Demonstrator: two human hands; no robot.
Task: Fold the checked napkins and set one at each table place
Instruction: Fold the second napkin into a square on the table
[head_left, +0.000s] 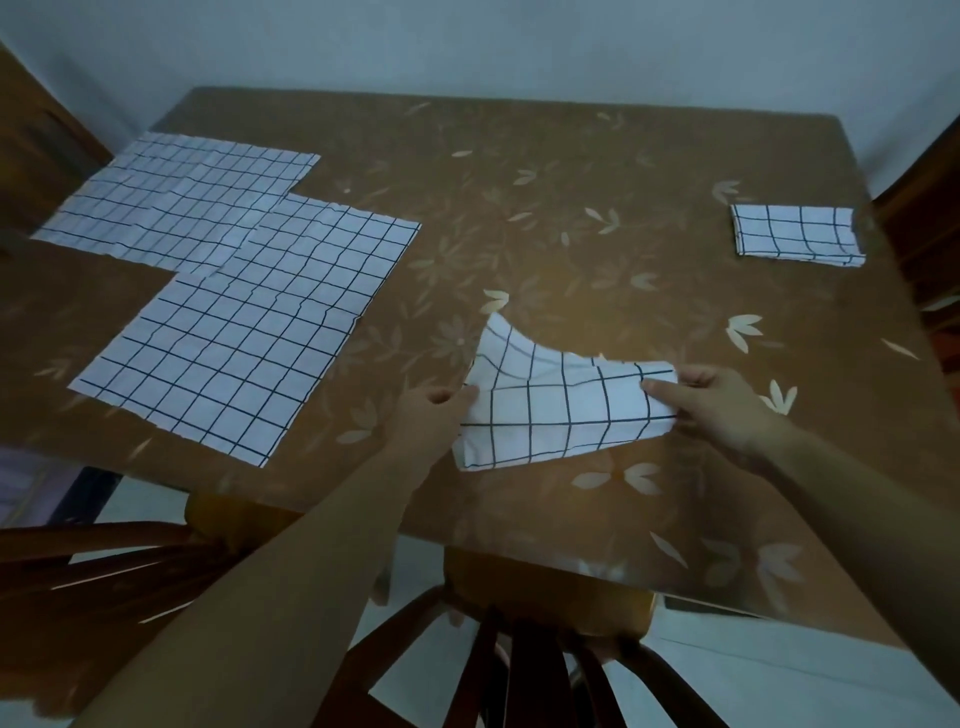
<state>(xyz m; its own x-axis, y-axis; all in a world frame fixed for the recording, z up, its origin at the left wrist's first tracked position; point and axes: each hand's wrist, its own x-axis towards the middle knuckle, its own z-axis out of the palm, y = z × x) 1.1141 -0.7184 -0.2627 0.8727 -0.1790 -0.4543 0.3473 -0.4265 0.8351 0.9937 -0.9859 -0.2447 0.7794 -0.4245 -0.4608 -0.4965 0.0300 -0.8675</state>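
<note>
A white napkin with dark checks (556, 405), partly folded, lies near the front of the brown flowered table (519, 208). My left hand (428, 415) pinches its left edge and my right hand (719, 400) pinches its right end; its upper layer is lifted and curls up at the far left corner. Two unfolded checked napkins lie flat on the left: the nearer one (244, 343) overlaps a corner of the farther one (171, 197). A folded napkin (797, 235) rests at the right side of the table.
Wooden chair backs stand at the front edge, one to the left (104, 561) and one below my arms (524, 665). Another chair (930, 239) shows at the right edge. A pale wall runs behind the table.
</note>
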